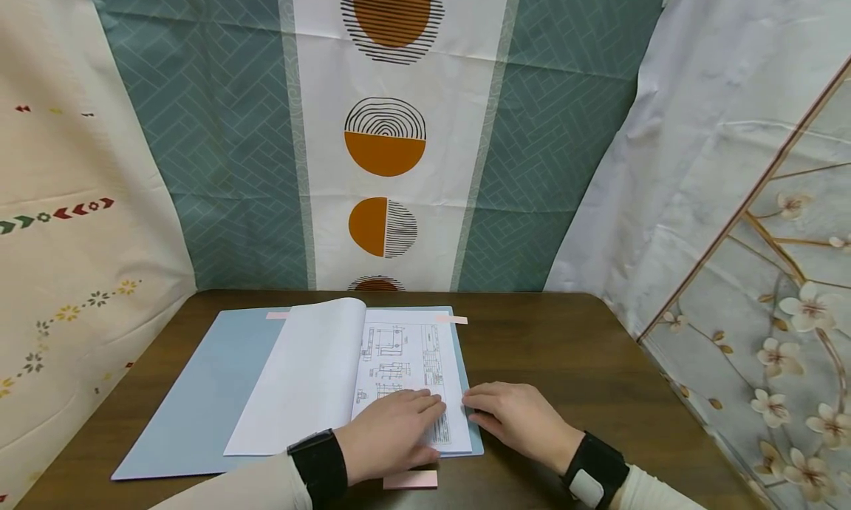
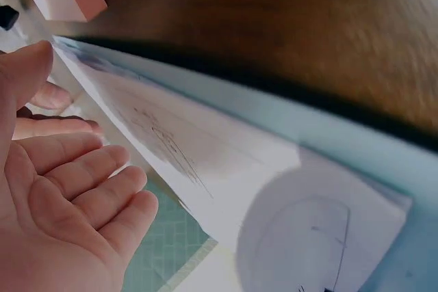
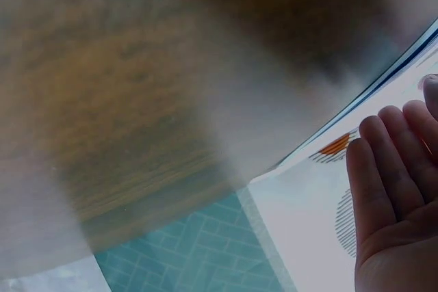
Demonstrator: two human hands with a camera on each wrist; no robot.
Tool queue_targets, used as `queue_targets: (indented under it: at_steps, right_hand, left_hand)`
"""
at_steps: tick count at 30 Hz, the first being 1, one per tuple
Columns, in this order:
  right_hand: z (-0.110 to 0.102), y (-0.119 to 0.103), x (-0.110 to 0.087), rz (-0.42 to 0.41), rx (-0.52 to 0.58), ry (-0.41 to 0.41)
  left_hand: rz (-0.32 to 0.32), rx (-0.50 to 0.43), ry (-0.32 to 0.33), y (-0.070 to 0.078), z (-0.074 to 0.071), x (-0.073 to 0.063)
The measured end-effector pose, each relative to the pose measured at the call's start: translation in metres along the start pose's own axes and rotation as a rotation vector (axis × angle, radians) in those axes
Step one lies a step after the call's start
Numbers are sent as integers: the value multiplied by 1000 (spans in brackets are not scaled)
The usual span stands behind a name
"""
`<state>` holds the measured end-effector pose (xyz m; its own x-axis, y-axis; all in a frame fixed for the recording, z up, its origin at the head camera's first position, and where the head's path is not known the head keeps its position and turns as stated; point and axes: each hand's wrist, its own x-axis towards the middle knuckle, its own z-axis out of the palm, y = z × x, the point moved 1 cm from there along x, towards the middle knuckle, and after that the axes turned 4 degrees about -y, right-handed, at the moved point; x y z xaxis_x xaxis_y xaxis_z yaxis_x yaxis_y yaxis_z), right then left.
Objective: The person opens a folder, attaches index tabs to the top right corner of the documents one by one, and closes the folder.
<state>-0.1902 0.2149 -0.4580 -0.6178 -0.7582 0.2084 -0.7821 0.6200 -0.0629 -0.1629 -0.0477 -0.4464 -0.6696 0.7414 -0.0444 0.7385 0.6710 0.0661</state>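
Observation:
A blue folder (image 1: 193,399) lies open on the table, holding a stack of white sheets with one page (image 1: 302,384) turned to the left. Line drawings and tables cover the right-hand page (image 1: 405,347). My left hand (image 1: 392,429) is over the lower part of that page, its fingers fairly straight and pointing right; in the left wrist view the hand (image 2: 75,189) shows its palm beside the paper (image 2: 205,148). At the folder's right edge is my right hand (image 1: 521,421), fingertips close to the border; in the right wrist view its fingers (image 3: 387,176) look extended. Neither hand visibly grips anything.
A pink sticky-note pad (image 1: 410,480) lies below the folder, near my left wrist. Pink tabs stick out at the top left (image 1: 277,315) and top right (image 1: 452,319) of the papers. Patterned cloths (image 1: 552,126) hang behind the brown table (image 1: 565,347) and along both sides.

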Motion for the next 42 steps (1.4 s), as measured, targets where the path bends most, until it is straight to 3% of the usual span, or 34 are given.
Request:
queue_targets:
  at_steps: [9,23,36,42]
  right_hand:
    - [6,-1,-10,-40,16,19]
    - [3,-3,-13,-65,36,-41]
    - [3,-3,-13,-143,48,3]
    - [2,-2,-12,-119,59,-20]
  left_hand:
    - [30,25,15,5,4,-1]
    - [22,38,25,5,7,1]
    - [11,26,34,5,6,6]
    - [8,19,70,3,2,7]
